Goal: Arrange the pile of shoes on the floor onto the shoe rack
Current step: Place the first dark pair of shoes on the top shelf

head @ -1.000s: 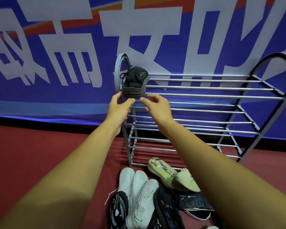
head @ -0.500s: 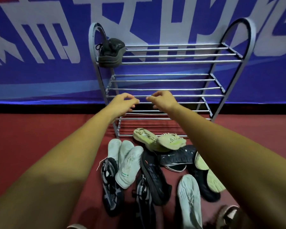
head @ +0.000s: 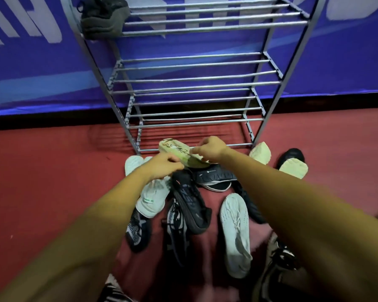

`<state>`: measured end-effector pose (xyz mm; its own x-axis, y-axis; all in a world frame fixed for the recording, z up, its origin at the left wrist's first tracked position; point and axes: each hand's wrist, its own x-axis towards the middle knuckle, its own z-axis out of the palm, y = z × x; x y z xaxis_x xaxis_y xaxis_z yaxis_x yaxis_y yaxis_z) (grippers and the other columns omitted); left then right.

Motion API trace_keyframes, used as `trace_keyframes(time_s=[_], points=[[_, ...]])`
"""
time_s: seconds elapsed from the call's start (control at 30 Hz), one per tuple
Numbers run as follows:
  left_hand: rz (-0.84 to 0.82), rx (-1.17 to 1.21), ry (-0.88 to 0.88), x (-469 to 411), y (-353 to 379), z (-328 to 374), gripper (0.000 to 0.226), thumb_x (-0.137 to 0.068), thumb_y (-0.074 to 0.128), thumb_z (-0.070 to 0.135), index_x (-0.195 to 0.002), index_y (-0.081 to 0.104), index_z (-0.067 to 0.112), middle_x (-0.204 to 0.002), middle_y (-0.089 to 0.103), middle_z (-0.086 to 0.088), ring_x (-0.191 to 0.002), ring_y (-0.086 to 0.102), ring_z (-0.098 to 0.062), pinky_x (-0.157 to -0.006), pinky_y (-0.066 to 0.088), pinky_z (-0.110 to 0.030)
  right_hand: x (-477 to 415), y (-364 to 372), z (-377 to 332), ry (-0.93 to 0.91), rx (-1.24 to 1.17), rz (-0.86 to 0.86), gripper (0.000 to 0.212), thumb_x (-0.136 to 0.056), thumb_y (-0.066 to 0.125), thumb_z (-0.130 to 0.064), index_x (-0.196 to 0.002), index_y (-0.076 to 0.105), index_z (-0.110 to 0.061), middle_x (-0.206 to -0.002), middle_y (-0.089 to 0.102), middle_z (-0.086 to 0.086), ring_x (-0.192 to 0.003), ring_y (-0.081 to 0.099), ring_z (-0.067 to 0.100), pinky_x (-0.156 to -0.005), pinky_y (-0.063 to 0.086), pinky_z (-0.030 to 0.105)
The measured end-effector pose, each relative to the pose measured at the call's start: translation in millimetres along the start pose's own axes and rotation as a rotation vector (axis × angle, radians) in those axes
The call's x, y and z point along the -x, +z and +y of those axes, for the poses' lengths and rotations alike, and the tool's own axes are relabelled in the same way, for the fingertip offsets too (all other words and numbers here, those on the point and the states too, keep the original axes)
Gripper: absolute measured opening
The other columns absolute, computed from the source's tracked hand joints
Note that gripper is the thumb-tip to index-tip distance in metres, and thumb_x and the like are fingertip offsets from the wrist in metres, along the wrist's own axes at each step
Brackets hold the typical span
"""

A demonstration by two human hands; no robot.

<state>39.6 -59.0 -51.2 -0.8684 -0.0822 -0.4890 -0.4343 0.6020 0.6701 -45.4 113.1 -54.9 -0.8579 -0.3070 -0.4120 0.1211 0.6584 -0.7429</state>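
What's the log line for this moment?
left hand: at pale green shoe, grip unclear | right hand: pinches it | shoe rack: dark grey shoe on top shelf

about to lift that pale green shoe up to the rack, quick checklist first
1. Right hand on the pale green shoe: ok, its fingers pinch it.
2. Left hand grip: cannot tell, its curled fingers sit at the shoe's near edge.
3. Shoe free to lift: ok, it lies on top of the pile, over a black shoe.
4. Space on the rack: ok, the top shelf is bare to the right of the dark shoe.
5. Lower shelves: ok, no shoes on them.
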Motion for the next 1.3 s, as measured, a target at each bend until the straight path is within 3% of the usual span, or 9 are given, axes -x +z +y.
trace_keyframes(time_s=[0.1, 0.3, 0.43, 0.57, 0.67, 0.77, 0.93, 1.1, 1.3], points=[[-0.012, -0.01, -0.093, -15.0, 23.5, -27.4, 0.03, -0.092, 0.062, 0.029, -0.121, 0.058, 0.022, -0.088, 0.066, -0.008, -0.064, 0.054, -0.017, -0.052, 0.039, -0.023, -4.7, 14.0, 27.2, 0.059, 0.036, -0.038, 0.04, -0.085, 0.075, -0.034, -0.104, 0.069, 0.0, -0.09, 0.065, 0.01, -0.081, 0.061, 0.024, -0.074, 0.051, 0.037], [-0.065, 0.032, -0.189, -39.7, 54.4, -65.5, 0.032, -0.095, 0.057, 0.017, -0.126, 0.053, 0.012, -0.075, 0.057, -0.008, -0.057, 0.048, -0.016, -0.047, 0.035, -0.022, -16.8, 39.0, 81.8, 0.168, 0.048, -0.084, 0.033, -0.085, 0.075, -0.032, -0.094, 0.068, 0.0, -0.081, 0.063, 0.009, -0.074, 0.059, 0.023, -0.064, 0.044, 0.029], [-0.127, 0.053, -0.248, -52.2, 82.2, -83.0, 0.04, -0.096, 0.053, 0.018, -0.136, 0.045, 0.018, -0.094, 0.057, -0.008, -0.082, 0.057, -0.021, -0.061, 0.042, -0.026, -20.6, 66.0, 123.6, 0.254, 0.068, -0.137, 0.03, -0.086, 0.074, -0.035, -0.08, 0.061, -0.008, -0.079, 0.064, 0.011, -0.078, 0.064, 0.027, -0.068, 0.047, 0.034], [-0.093, 0.0, -0.262, -61.9, 105.0, -97.9, 0.054, -0.091, 0.059, 0.02, -0.141, 0.038, 0.022, -0.079, 0.054, -0.002, -0.071, 0.054, -0.018, -0.063, 0.044, -0.03, -26.9, 90.4, 155.1, 0.308, 0.106, -0.183, 0.034, -0.082, 0.076, -0.038, -0.086, 0.069, -0.004, -0.089, 0.07, 0.013, -0.092, 0.069, 0.031, -0.081, 0.053, 0.035], [-0.05, -0.063, -0.286, -67.3, 113.1, -102.3, 0.071, -0.072, 0.063, 0.043, -0.137, 0.035, 0.039, -0.108, 0.053, -0.008, -0.088, 0.062, -0.027, -0.086, 0.053, -0.039, -30.5, 101.6, 159.2, 0.329, 0.105, -0.249, 0.04, -0.085, 0.073, -0.04, -0.102, 0.07, -0.004, -0.106, 0.071, 0.014, -0.102, 0.067, 0.03, -0.084, 0.052, 0.034], [-0.075, -0.064, -0.316, -67.5, 116.9, -95.7, 0.066, -0.082, 0.064, 0.031, -0.14, 0.033, 0.035, -0.131, 0.034, -0.014, -0.106, 0.055, -0.031, -0.098, 0.047, -0.035, -31.6, 110.7, 154.8, 0.319, 0.108, -0.264, 0.05, -0.089, 0.067, -0.043, -0.122, 0.066, -0.007, -0.119, 0.069, 0.011, -0.109, 0.065, 0.027, -0.088, 0.05, 0.03], [-0.036, -0.001, -0.289, -68.4, 104.4, -88.1, 0.06, -0.083, 0.068, 0.02, -0.137, 0.044, 0.029, -0.121, 0.055, -0.008, -0.097, 0.06, -0.023, -0.081, 0.049, -0.029, -25.8, 111.6, 144.1, 0.28, 0.093, -0.239, 0.038, -0.092, 0.064, -0.04, -0.117, 0.065, -0.012, -0.117, 0.068, 0.008, -0.11, 0.064, 0.026, -0.086, 0.047, 0.026], [0.031, 0.016, -0.236, -52.2, 82.3, -69.5, 0.054, -0.079, 0.07, 0.02, -0.129, 0.05, 0.028, -0.132, 0.05, -0.014, -0.104, 0.059, -0.026, -0.085, 0.047, -0.027, -12.8, 103.9, 121.5, 0.232, -0.024, -0.234, 0.023, -0.084, 0.076, -0.033, -0.079, 0.057, -0.022, -0.089, 0.062, 0.002, -0.089, 0.061, 0.021, -0.079, 0.048, 0.029], [0.087, 0.001, -0.136, -22.2, 41.3, -27.0, 0.056, -0.08, 0.069, 0.017, -0.132, 0.051, 0.027, -0.13, 0.052, -0.013, -0.103, 0.059, -0.026, -0.076, 0.048, -0.026, 18.7, 68.0, 69.8, 0.118, -0.011, -0.172, 0.04, -0.079, 0.08, -0.042, -0.095, 0.055, -0.015, -0.093, 0.058, -0.002, -0.086, 0.055, 0.016, -0.068, 0.04, 0.025]])
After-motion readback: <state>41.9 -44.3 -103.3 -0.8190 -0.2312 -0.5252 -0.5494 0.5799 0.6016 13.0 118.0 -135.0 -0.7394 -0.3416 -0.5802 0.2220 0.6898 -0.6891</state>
